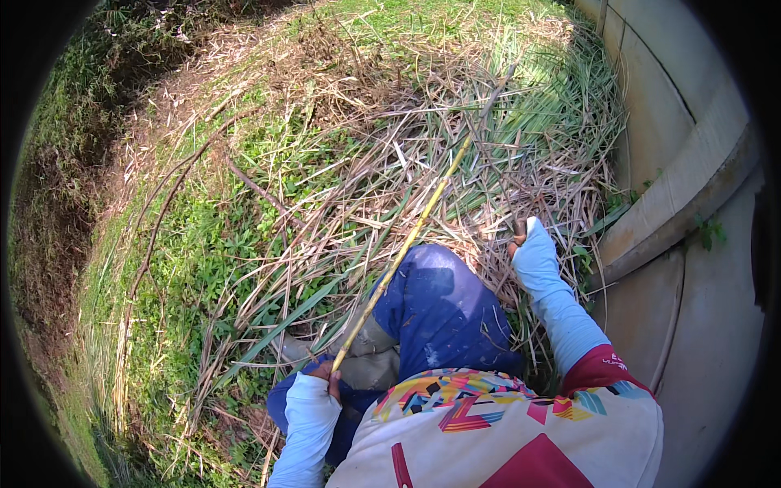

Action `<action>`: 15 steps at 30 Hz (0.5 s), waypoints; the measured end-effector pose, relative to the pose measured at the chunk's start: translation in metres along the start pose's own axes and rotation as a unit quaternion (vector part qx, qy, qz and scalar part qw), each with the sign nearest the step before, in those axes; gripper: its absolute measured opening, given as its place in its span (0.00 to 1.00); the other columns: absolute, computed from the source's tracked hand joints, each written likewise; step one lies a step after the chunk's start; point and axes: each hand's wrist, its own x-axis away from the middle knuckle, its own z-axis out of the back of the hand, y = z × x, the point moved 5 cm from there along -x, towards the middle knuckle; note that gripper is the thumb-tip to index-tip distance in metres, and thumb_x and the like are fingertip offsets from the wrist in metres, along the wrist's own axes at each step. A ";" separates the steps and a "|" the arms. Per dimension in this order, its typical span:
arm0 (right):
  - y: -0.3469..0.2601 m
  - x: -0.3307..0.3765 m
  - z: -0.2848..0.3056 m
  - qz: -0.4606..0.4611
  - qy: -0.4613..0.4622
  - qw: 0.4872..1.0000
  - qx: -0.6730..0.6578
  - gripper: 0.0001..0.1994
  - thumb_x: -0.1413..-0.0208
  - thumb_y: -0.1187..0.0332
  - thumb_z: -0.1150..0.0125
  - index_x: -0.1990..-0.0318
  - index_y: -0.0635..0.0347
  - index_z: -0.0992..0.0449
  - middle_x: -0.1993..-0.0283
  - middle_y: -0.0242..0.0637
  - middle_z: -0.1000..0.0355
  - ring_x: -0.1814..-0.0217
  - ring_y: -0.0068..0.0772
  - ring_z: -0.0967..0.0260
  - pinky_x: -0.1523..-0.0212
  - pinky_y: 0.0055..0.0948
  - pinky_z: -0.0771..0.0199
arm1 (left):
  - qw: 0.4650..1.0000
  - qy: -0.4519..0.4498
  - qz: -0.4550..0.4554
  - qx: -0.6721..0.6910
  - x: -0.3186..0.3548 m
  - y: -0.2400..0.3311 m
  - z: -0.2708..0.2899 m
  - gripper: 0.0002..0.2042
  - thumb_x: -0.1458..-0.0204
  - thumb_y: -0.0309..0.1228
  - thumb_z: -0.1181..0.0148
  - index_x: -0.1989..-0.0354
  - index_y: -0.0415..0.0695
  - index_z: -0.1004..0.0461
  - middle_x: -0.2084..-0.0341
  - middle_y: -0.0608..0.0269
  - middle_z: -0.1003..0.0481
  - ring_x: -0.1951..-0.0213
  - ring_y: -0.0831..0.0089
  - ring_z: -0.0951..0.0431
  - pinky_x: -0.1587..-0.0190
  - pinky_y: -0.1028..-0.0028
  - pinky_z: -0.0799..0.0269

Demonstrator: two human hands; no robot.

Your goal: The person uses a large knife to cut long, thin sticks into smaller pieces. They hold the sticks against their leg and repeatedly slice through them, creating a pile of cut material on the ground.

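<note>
Down at the lower left, my left hand (328, 377) is closed around the lower end of a long, thin yellow cane stalk (421, 218). The stalk slants up and to the right, past my bent knee, and turns greyish towards its far tip over the dry leaves. On the other side, my right hand (518, 238) is out ahead of my knee, low over the leaf litter near the wall. Its fingers look curled, and what they hold, if anything, cannot be made out. Pale blue sleeves cover both forearms.
Long dry and green leaves (390, 175) lie thick in front of me. A bent brown branch (163, 207) rests on low green plants at the left. Close on my right stands a concrete wall (708, 268) with a slanting ledge. My blue-trousered knee (443, 301) sits between my hands.
</note>
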 end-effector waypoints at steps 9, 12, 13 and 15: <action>-0.080 0.014 -0.047 0.280 -0.222 0.904 0.236 0.09 0.55 0.61 0.34 0.68 0.52 0.18 0.67 0.40 0.21 0.62 0.48 0.21 0.62 0.43 0.22 | 0.994 -0.061 0.082 -0.023 0.014 0.001 0.005 0.09 0.37 0.37 0.38 0.54 0.50 0.18 0.79 0.52 0.24 0.77 0.56 0.22 0.72 0.62 0.29; -0.056 -0.014 -0.039 0.128 -0.186 0.959 0.173 0.07 0.49 0.66 0.37 0.64 0.55 0.21 0.65 0.48 0.21 0.60 0.54 0.21 0.60 0.45 0.23 | 0.994 -0.050 0.095 -0.009 0.041 -0.015 -0.004 0.11 0.38 0.37 0.38 0.53 0.46 0.17 0.75 0.51 0.21 0.73 0.56 0.19 0.67 0.63 0.26; -0.041 -0.020 -0.035 0.109 -0.117 0.975 0.157 0.08 0.49 0.66 0.37 0.61 0.55 0.21 0.65 0.51 0.22 0.60 0.57 0.22 0.60 0.46 0.24 | 0.993 -0.066 0.097 0.018 0.049 -0.024 -0.013 0.11 0.38 0.37 0.37 0.54 0.45 0.17 0.74 0.51 0.21 0.72 0.57 0.19 0.66 0.63 0.26; -0.030 -0.026 -0.027 0.032 -0.147 0.978 0.147 0.08 0.42 0.67 0.41 0.58 0.58 0.24 0.64 0.54 0.23 0.58 0.61 0.24 0.60 0.48 0.26 | 0.988 -0.094 0.104 0.062 0.062 -0.040 -0.025 0.11 0.38 0.37 0.37 0.55 0.43 0.17 0.72 0.50 0.19 0.71 0.57 0.18 0.64 0.64 0.25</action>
